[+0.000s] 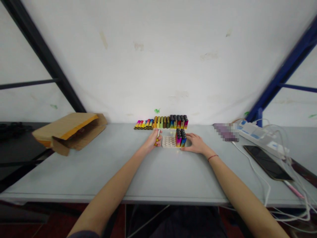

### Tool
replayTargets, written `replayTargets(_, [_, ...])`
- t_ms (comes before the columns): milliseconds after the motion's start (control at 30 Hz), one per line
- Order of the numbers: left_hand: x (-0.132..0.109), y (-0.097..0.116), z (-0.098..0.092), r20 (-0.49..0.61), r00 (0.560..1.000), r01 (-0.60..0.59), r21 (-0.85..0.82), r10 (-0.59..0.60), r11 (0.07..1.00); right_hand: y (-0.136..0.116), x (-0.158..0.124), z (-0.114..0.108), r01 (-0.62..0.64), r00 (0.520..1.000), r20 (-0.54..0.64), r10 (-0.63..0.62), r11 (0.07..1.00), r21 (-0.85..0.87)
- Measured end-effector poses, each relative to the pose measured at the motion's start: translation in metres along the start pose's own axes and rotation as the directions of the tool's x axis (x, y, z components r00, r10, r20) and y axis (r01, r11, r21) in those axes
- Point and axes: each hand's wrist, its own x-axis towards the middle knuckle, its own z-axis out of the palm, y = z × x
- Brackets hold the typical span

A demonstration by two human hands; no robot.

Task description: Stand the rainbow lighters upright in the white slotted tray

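Head view — yellow-and-white item partly hidden by left hand.

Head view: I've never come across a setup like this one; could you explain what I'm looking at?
There is no machine here: a person works with two bare hands, filmed by one head-worn camera looking forward and down. On the grey table sits a pale tray with round hollows. Upright black-topped lighters, or what look like lighters, fill its right end. The left hand holds a slim yellow-and-white item. The right hand is spread around the tray's right end; whether it grips is unclear. More colourful pieces line the wall, some upright, some lying. A paper bag lies far left; a phone and cabled power strip are at right.
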Motion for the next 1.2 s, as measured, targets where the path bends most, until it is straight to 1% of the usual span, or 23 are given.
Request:
replayTargets(100, [0.003, -0.003, 0.005, -0.038, 0.996, -0.086, -0.015, 0.086, 0.996, 0.008, 0.001, -0.001, 0.026, 1.000, 0.004, -0.026, 0.999, 0.019])
replayTargets(133, [0.005, -0.002, 0.006, -0.048, 0.995, -0.092, -0.029, 0.090, 0.995, 0.010, 0.001, -0.001, 0.038, 0.999, 0.005, -0.039, 0.999, 0.028])
replayTargets(167, [0.008, 0.000, 0.008, -0.053, 0.996, -0.077, -0.042, 0.074, 0.996, 0.013, 0.001, -0.001, 0.049, 0.999, 0.007, -0.049, 0.998, 0.035])
replayTargets(300, [0.021, 0.008, 0.014, -0.048, 0.997, 0.057, -0.066, -0.061, 0.996, 0.017, 0.002, 0.001, 0.049, 0.999, 0.013, -0.049, 0.998, 0.046])
replayTargets(333, [0.024, 0.008, 0.015, -0.056, 0.996, 0.063, -0.074, -0.067, 0.995, 0.017, 0.002, 0.002, 0.046, 0.999, 0.012, -0.047, 0.998, 0.049])
replayTargets(433, [0.029, 0.002, 0.020, -0.096, 0.995, 0.023, -0.080, -0.031, 0.997, 0.015, 0.001, 0.002, 0.051, 0.999, 0.005, -0.051, 0.997, 0.058])
replayTargets(600, [0.028, -0.008, 0.020, -0.129, 0.992, -0.003, -0.042, -0.003, 0.999, 0.012, 0.000, 0.002, 0.047, 0.999, 0.016, -0.048, 0.998, 0.050])
replayTargets(733, [0.026, -0.009, 0.018, -0.156, 0.988, -0.016, -0.057, 0.007, 0.998, 0.011, 0.001, 0.003, 0.037, 0.999, 0.011, -0.037, 0.998, 0.047])
replayTargets(900, [0.026, -0.010, 0.017, -0.204, 0.977, -0.084, -0.085, 0.065, 0.993, 0.012, 0.001, 0.005, 0.021, 1.000, 0.012, -0.021, 0.999, 0.042])
replayTargets(1033, [0.025, -0.010, 0.017, -0.198, 0.977, -0.105, -0.108, 0.082, 0.989, 0.012, 0.000, 0.005, 0.017, 1.000, 0.005, -0.018, 0.999, 0.044])
replayTargets(1200, [0.025, -0.011, 0.017, -0.196, 0.979, -0.085, -0.101, 0.064, 0.991, 0.014, 0.001, 0.006, 0.060, 0.998, -0.012, -0.059, 0.997, 0.049])
